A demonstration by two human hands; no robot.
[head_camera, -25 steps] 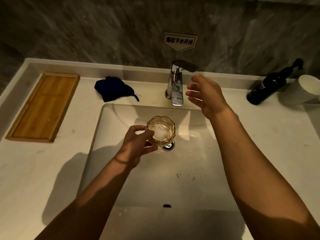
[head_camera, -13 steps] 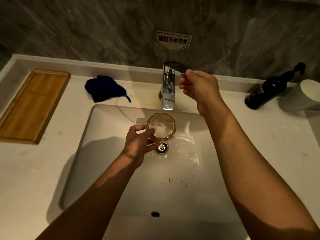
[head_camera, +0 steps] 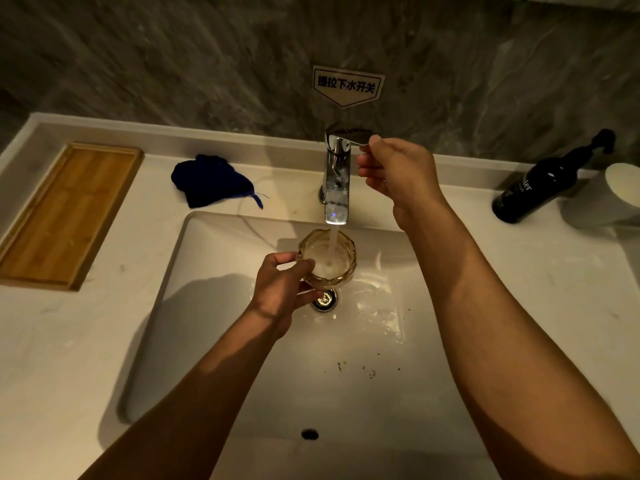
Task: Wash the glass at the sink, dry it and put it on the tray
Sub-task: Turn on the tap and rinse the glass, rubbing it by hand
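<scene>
Clasping glass (head_camera: 327,258) in left grip (head_camera: 282,292), right grip (head_camera: 398,174) pinching tap lever (head_camera: 349,135), sign (head_camera: 347,85) "提拉下水开关"

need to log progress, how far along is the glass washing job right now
Early stage. Done: the chrome faucet is on, with the right hand at its lever. In hand: the left hand holds the faceted amber glass under the stream over the white sink, so rinsing is under way. Left: drying, probably with the dark blue cloth, then setting the glass on the wooden tray.
</scene>
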